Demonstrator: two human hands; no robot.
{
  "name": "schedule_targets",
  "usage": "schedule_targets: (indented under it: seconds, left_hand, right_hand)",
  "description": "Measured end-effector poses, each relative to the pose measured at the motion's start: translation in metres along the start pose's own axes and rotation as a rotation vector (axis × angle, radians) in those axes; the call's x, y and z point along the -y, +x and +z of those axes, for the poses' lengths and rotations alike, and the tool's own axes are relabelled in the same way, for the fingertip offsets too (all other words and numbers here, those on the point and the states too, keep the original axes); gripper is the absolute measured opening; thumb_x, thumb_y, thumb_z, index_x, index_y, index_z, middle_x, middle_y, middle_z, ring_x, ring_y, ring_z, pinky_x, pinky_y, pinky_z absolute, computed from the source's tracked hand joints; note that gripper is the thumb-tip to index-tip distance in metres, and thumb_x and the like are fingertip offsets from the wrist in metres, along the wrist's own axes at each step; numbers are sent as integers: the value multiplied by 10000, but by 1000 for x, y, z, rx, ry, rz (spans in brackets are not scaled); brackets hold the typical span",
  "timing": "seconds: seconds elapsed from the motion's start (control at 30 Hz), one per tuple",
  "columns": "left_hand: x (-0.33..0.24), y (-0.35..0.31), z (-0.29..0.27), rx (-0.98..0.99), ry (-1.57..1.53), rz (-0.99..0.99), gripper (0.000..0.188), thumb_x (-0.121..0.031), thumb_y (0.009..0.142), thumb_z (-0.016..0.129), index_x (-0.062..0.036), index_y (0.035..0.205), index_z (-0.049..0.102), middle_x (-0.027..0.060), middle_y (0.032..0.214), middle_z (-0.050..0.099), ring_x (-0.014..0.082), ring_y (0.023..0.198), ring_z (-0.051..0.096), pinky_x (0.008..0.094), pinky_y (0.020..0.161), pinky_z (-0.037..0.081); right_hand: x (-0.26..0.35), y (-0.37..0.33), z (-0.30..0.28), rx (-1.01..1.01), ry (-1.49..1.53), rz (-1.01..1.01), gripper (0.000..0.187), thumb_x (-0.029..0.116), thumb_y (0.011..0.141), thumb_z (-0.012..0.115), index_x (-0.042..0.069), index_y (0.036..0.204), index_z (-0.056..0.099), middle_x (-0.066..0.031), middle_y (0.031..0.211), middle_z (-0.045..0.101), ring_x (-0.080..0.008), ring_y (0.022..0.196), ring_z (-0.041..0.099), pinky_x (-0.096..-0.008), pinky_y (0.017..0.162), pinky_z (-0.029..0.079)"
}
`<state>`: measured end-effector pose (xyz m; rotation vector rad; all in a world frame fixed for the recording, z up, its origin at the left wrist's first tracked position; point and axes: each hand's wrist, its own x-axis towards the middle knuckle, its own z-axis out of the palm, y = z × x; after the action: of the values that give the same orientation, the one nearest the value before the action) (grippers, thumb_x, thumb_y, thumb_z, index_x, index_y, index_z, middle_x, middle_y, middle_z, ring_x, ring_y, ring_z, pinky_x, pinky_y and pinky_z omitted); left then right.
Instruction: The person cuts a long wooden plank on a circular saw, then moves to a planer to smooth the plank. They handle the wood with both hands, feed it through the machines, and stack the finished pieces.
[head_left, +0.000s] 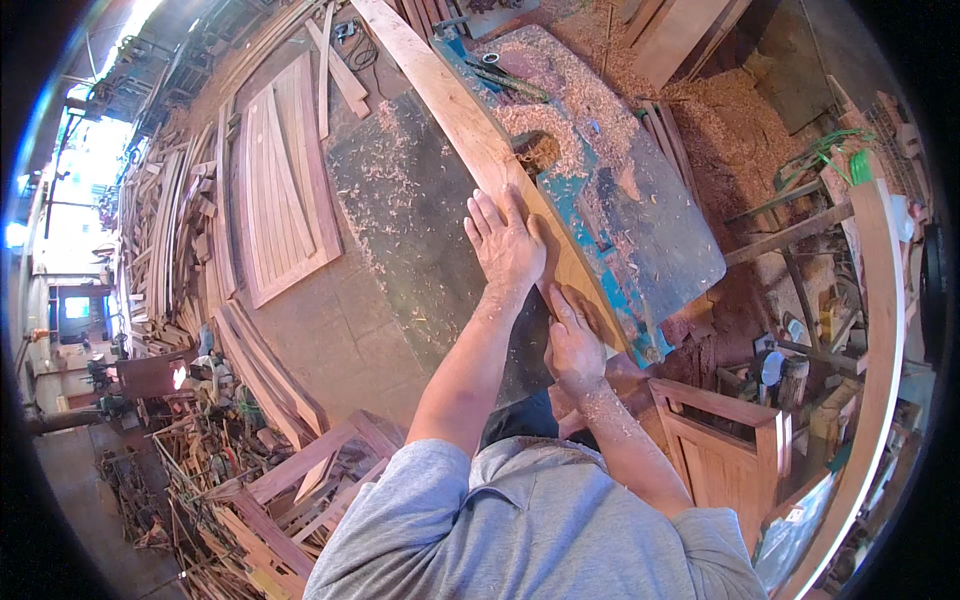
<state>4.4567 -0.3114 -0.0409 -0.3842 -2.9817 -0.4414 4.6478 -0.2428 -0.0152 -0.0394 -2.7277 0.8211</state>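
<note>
A long pale wooden board [455, 110] runs slantwise across the middle, from the far left to near my body. It lies on a woodworking machine with a dark flat table [405, 215] and worn blue metal parts [590, 215]. My left hand [510, 245] presses on the board with its fingers spread and pointing away from me. Closer to my body, my right hand [577, 345] holds the board near its near end, index finger stretched along it. The undersides of the right fingers are hidden. Fine shavings cling to both forearms.
Shavings [560, 80] cover the machine's right-hand table. A slatted wooden panel [285, 185] lies on the floor at left, beside stacked timber [165, 230]. Wooden frames stand near me at lower left [300, 465] and lower right [720, 435]. A long curved-looking plank [880, 330] rises at far right.
</note>
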Motion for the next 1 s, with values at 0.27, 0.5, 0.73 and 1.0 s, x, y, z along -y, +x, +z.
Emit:
schedule_targets:
  seconds: [0.27, 0.5, 0.73, 1.0]
  left_hand:
    - [22, 65, -1, 10, 28, -15, 677, -415, 1086, 453, -94, 1667, 318, 366, 1692, 204, 506, 1599, 171, 610, 1289, 144]
    - [50, 138, 5, 15, 49, -61, 685, -460, 1085, 419, -126, 1675, 323, 316, 1712, 219, 452, 1614, 185, 599, 1296, 140]
    - [72, 194, 7, 48, 115, -93, 678, -485, 1099, 363, -161, 1690, 294, 268, 1729, 223, 416, 1627, 172, 592, 1299, 132]
    - [88, 240, 12, 10, 76, -87, 658, -475, 1103, 389, -156, 1676, 327, 251, 1736, 221, 405, 1627, 177, 591, 1300, 126]
  right_hand:
    - [-4, 61, 28, 57, 58, -11, 85, -15, 881, 600, -54, 951, 626, -224, 1655, 413, -414, 1507, 431, -498, 1228, 392]
    - [-8, 128, 67, 6, 168, -21, 115, -44, 851, 597, -66, 952, 647, -247, 1626, 436, -433, 1499, 432, -496, 1222, 399]
    - [-6, 185, 85, -79, 103, -82, 177, -17, 891, 591, -86, 1023, 686, -231, 1545, 530, -420, 1488, 436, -502, 1237, 358]
    - [-3, 228, 94, -99, 46, -104, 170, -4, 839, 607, -56, 966, 708, -217, 1530, 551, -398, 1467, 460, -497, 1215, 369]
